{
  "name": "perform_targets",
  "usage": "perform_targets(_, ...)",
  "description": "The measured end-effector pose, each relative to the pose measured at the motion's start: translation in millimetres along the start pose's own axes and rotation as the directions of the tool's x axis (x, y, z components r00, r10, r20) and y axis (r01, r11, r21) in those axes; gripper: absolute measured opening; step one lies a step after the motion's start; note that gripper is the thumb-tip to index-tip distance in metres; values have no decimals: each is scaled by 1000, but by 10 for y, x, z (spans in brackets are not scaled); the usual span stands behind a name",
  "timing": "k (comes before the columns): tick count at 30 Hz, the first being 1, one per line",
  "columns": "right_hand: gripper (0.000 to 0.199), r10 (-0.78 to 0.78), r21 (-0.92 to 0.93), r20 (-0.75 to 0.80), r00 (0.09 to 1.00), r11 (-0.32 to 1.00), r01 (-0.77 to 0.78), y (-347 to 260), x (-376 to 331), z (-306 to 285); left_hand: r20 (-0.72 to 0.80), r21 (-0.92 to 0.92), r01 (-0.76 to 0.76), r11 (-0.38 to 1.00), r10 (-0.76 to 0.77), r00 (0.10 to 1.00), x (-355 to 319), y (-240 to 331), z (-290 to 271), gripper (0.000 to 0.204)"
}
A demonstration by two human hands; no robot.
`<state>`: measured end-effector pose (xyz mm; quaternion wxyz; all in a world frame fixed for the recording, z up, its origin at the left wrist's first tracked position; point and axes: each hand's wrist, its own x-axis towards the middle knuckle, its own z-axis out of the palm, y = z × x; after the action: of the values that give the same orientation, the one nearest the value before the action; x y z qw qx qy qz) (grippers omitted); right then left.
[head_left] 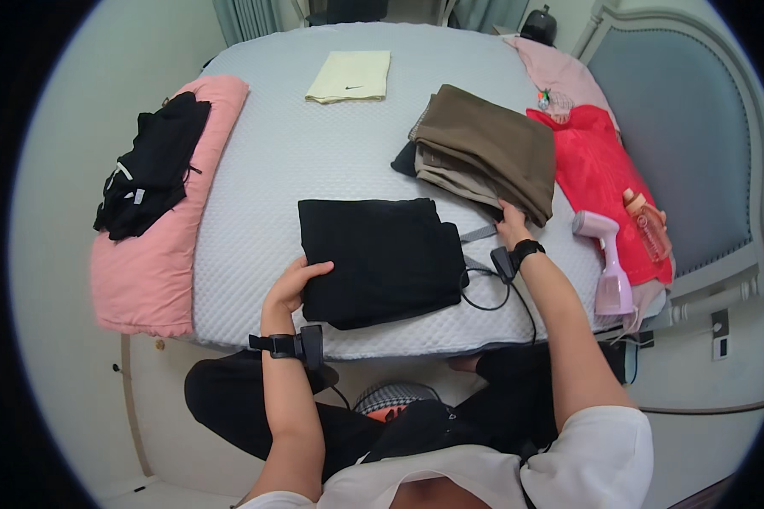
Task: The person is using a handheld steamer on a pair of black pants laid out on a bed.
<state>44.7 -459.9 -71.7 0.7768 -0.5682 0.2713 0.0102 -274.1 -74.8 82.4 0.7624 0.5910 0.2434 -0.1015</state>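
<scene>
A folded black garment (378, 259) lies on the near part of the bed. My left hand (291, 287) grips its left edge, thumb on top and the other fingers out of sight beneath. To the right and farther back is a stack of folded clothes (484, 148), brown on top with beige and dark layers below. My right hand (513, 227) holds the near edge of this stack, some fingers hidden by the cloth. Grey straps (480, 234) run between the black garment and my right hand. Both wrists carry black strapped devices.
A folded pale yellow cloth (352, 76) lies at the far middle of the white quilted bed (263, 182). At left, black clothing (157, 165) rests on a pink folded quilt (144, 293). Rightward are a red cloth (590, 157), a pink bottle (649, 229), a lilac handheld steamer (609, 267) and a headboard (688, 127).
</scene>
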Motion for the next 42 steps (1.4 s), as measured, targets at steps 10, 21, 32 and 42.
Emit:
perform_targets(10, 33, 603, -633, 327, 728, 711, -305, -534, -246, -1624, 396, -131, -169, 977, 208, 895, -781, 1067, 1278, 39)
perform_targets(21, 36, 585, -753, 446, 678, 655, -69, -1949, -1574, -1542, 598, -564, -158, 810, 533, 598, -258, 2227, 3130, 26)
perform_targets(32, 42, 2, -26, 188, 982, 1000, 3, -1722, -527, -1731, 115, -229, -413, 882, 446, 888, 1553, 600, 2094, 38)
perform_targets(42, 84, -404, -165, 915, 4, -366, 916, -1464, -1993, -208, 165, 302, -764, 570, 758, 631, 1447, 578, 1926, 63)
